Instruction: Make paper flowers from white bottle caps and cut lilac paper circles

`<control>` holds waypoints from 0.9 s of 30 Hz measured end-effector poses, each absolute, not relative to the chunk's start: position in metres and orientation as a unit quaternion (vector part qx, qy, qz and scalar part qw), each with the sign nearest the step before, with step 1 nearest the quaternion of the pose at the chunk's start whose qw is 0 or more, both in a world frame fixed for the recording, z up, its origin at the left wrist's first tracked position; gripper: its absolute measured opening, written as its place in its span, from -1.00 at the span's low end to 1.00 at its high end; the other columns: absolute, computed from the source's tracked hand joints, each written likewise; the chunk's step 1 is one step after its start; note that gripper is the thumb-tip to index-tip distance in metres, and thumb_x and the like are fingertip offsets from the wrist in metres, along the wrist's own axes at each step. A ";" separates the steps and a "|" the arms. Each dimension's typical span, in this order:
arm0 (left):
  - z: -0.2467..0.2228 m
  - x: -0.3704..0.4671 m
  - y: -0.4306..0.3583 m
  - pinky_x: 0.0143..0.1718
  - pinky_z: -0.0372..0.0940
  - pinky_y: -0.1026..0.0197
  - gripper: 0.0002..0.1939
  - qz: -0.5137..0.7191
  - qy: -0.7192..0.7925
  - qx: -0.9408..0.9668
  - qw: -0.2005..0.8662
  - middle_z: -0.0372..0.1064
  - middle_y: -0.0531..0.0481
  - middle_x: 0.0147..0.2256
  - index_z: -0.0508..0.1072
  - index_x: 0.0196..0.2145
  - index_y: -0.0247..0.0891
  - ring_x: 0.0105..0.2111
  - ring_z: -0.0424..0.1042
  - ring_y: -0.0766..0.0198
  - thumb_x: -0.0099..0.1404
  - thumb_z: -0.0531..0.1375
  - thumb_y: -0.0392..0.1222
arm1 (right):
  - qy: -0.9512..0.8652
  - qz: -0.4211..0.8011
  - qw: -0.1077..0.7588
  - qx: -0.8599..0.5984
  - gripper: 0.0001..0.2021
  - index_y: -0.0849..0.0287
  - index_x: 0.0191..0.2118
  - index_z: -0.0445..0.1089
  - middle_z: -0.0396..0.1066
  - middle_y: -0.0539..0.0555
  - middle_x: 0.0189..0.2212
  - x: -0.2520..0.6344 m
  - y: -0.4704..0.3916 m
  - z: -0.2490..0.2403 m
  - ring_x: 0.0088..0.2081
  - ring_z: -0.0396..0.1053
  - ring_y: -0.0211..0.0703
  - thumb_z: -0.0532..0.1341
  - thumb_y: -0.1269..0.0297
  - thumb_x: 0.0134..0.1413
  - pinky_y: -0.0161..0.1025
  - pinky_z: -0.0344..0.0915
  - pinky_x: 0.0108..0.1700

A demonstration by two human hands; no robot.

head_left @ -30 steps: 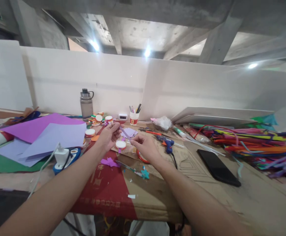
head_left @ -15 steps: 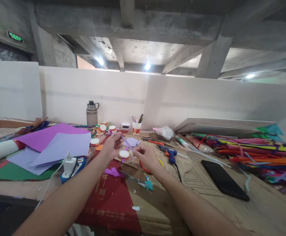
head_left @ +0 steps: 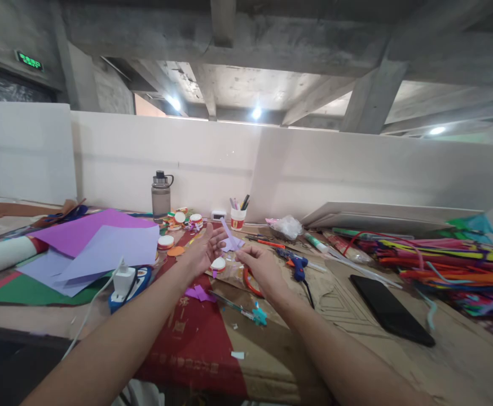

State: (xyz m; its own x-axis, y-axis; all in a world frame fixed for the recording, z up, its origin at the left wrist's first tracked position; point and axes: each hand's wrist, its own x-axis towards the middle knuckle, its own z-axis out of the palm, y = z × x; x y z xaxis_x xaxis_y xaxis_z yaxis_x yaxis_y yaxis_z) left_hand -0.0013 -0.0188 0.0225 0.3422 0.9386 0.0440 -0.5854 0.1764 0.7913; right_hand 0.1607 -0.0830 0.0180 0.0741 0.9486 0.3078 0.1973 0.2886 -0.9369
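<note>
A narrow lilac paper strip point(head_left: 228, 230) slants upward from the pinched fingertips of my right hand point(head_left: 260, 266). My left hand point(head_left: 207, 248) is open beside it, palm turned inward and fingers apart, holding nothing. Behind the strip lies a lilac paper piece point(head_left: 233, 243). Between and below my hands sits a small round pot with a white lid point(head_left: 218, 264), a purple bit at its front. Orange-handled scissors point(head_left: 251, 282) are partly hidden by my right hand. Purple paper scraps point(head_left: 199, 293) rest below my left hand.
To the left are lilac paper sheets point(head_left: 115, 248) and a power strip point(head_left: 130, 287) with a white plug. A blue glue gun point(head_left: 298, 266), a black phone point(head_left: 390, 309) and pipe cleaners point(head_left: 453, 265) are on the right. At the back stand a bottle point(head_left: 161, 196) and a pen cup point(head_left: 237, 219).
My left hand has let go of the lilac strip and opened its fingers. The strip now points up from my right hand alone. The view has shifted slightly.
</note>
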 end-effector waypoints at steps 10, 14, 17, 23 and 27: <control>0.034 0.006 -0.033 -0.63 0.24 0.46 -0.86 0.523 0.279 0.448 0.669 0.47 -0.05 -0.47 0.51 -0.46 -0.41 -0.64 0.31 0.51 0.12 0.35 -0.26 | -0.603 0.374 0.515 -0.481 -0.86 0.14 -0.51 0.41 0.44 0.01 -0.50 0.158 -0.081 0.010 -0.43 0.34 -0.23 0.24 0.21 -0.06 -0.27 0.26 -0.28; 0.035 0.007 -0.033 -0.63 0.26 0.46 -0.93 0.539 0.306 0.413 0.668 0.51 -0.09 -0.42 0.50 -0.43 -0.39 -0.63 0.34 0.50 0.15 0.31 -0.33 | -0.613 0.393 0.504 -0.465 -0.78 0.15 -0.44 0.45 0.48 0.04 -0.44 0.164 -0.078 0.009 -0.43 0.34 -0.25 0.20 0.11 0.01 -0.30 0.26 -0.31; 0.032 0.007 -0.029 -0.62 0.27 0.47 -0.94 0.556 0.304 0.397 0.664 0.51 -0.07 -0.43 0.50 -0.42 -0.38 -0.63 0.34 0.51 0.16 0.30 -0.33 | -0.586 0.428 0.526 -0.443 -0.64 0.18 -0.35 0.48 0.51 0.11 -0.35 0.170 -0.075 0.010 -0.41 0.36 -0.25 0.13 -0.03 0.09 -0.32 0.27 -0.35; 0.028 0.006 -0.024 -0.63 0.25 0.49 -0.93 0.554 0.299 0.393 0.670 0.49 -0.03 -0.46 0.51 -0.43 -0.40 -0.62 0.35 0.51 0.16 0.30 -0.31 | -0.593 0.429 0.497 -0.467 -0.53 0.21 -0.38 0.48 0.51 0.15 -0.33 0.174 -0.076 0.010 -0.40 0.36 -0.25 0.03 -0.09 0.18 -0.35 0.25 -0.39; 0.028 0.007 -0.024 -0.65 0.23 0.49 -0.95 0.560 0.310 0.381 0.667 0.49 -0.03 -0.48 0.51 -0.41 -0.38 -0.63 0.34 0.51 0.16 0.29 -0.33 | -0.611 0.419 0.480 -0.469 -0.54 0.19 -0.41 0.46 0.50 0.13 -0.34 0.174 -0.079 0.014 -0.39 0.37 -0.25 -0.01 -0.03 0.23 -0.34 0.25 -0.41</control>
